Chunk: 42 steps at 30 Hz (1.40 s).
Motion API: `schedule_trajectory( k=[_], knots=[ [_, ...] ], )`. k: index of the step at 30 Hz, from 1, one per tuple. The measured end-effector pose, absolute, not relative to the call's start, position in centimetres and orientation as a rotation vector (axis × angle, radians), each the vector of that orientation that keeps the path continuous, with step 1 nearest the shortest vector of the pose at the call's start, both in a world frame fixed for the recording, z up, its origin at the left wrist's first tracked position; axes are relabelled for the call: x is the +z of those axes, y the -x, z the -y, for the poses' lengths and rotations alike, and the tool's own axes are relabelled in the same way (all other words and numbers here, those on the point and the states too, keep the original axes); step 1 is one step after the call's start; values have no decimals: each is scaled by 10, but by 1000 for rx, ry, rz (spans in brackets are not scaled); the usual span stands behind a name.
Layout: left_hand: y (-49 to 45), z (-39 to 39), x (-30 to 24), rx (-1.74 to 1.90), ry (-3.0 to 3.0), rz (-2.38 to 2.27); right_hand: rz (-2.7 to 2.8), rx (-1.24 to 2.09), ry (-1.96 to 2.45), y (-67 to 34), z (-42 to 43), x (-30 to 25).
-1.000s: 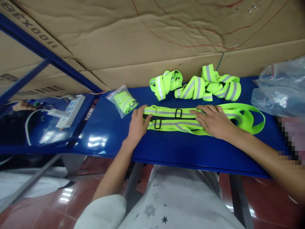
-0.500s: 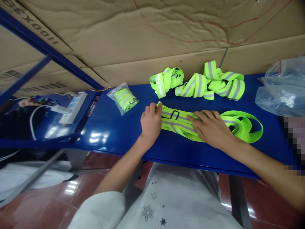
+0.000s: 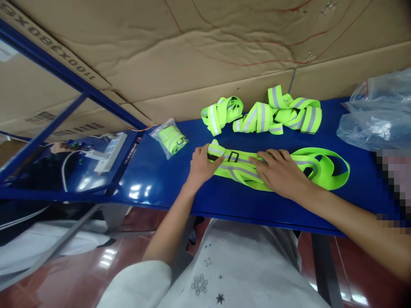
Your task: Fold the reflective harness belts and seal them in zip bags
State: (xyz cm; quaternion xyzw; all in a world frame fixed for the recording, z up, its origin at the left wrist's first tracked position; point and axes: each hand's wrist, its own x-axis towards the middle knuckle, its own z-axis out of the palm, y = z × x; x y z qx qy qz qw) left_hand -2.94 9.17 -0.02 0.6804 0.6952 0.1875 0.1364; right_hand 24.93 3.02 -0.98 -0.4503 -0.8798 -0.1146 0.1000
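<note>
The cardboard (image 3: 160,55) stands behind the blue bench (image 3: 173,188), as in the earlier frames, although the whole view is shifted a little. On the bench, near its front edge, lies the long yellow-green strap (image 3: 242,169) with grey stripes. It is in several layers, and its loose loops spread at the right end. One second ago its left end reaches farther to the left; now this end is folded back, so the layered part is shorter. Behind it, the rolled strap bundles (image 3: 261,117) remain beside the cardboard, and the clear plastic bags (image 3: 369,132) remain at the right.

The right hand (image 3: 282,173) lies palm down across the strap, as before; I cannot tell whether its fingers grip it. The left hand (image 3: 202,167) is now nearer to the right one and is clamped on the folded end, between thumb and fingers. Half a second ago it covers this end almost fully; now more of the fold is visible. The bagged strap (image 3: 171,137) stays apart, at the left. Of two black buckles seen one second ago, one buckle (image 3: 235,152) shows now, between the hands. Smallest, a dark piece (image 3: 212,157) appears at the fold, beside the left thumb.
</note>
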Motion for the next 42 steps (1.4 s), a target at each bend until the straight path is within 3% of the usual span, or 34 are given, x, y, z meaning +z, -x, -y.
schedule_trajectory(
  k=[5, 12, 25, 30, 34, 42],
  knots=[
    [10, -81, 11, 515, -1983, -2052, 2591, -318, 1345, -247, -30, -10],
    [-33, -51, 21, 359, -2532, -2305, 2602, -172, 1328, -246, -28, -4],
    [-55, -39, 13, 252, -2651, -1671, 2632, -129, 1312, -247, -24, -6],
    [-35, -55, 20, 587, -2456, -1419, 2621, -158, 1305, -247, -23, -10],
    [-19, -75, 19, 733, -2284, -1564, 2633, -195, 1305, -245, -22, -9],
    [-27, -77, 20, 397, -2207, -1857, 2686, -229, 1261, -243, -19, -1]
  ],
)
